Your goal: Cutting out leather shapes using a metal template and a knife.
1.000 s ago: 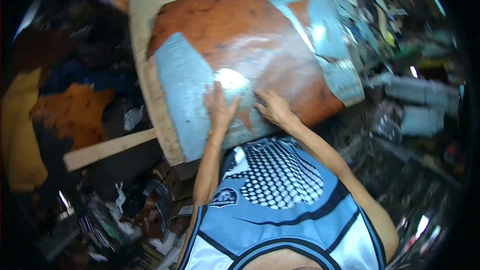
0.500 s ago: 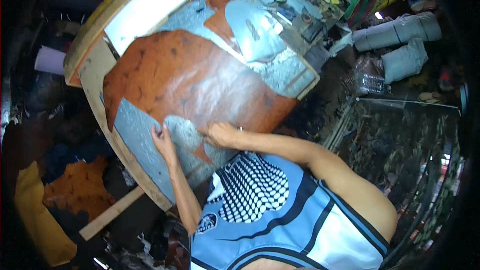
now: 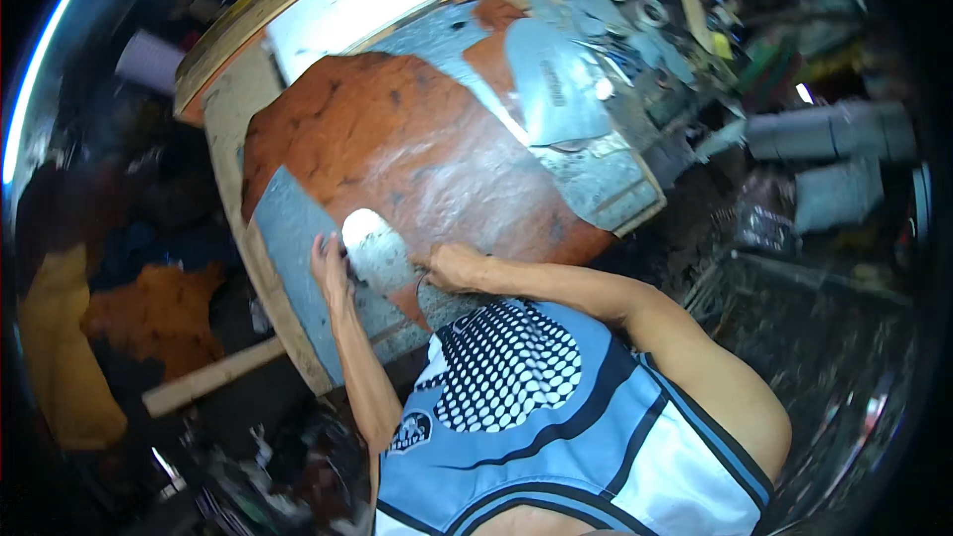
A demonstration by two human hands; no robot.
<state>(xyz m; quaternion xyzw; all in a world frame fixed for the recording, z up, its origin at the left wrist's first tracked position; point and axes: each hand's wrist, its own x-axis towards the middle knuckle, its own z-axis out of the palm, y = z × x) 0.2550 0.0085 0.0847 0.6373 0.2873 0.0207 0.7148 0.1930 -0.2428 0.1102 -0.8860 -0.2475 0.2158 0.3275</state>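
Note:
A large orange-brown leather hide (image 3: 397, 129) with dark blotches lies spread over the worktable. At its near edge a rounded pale patch (image 3: 379, 250), whitish at its tip, lies between my hands; I cannot tell whether it is a loose piece or bare tabletop. My left hand (image 3: 333, 268) is beside this patch, its fingers apart, near a grey sheet (image 3: 288, 223). My right hand (image 3: 457, 268) is closed at the hide's near edge. Whatever its fingers hold is hidden. A narrow brown leather strip (image 3: 409, 303) points toward me between the hands.
A silvery-grey sheet piece (image 3: 556, 84) lies on the hide's far right side. Scraps and tape rolls (image 3: 650, 12) clutter the far right. A white sheet (image 3: 357, 5) lies at the far left. Wrapped rolls (image 3: 829, 129) are at right; a wooden bar (image 3: 213, 377) juts out left.
The view has shifted, so the table appears farther right. My left hand's fingers have moved in closer against the pale patch. My right hand stays closed at the hide's near edge.

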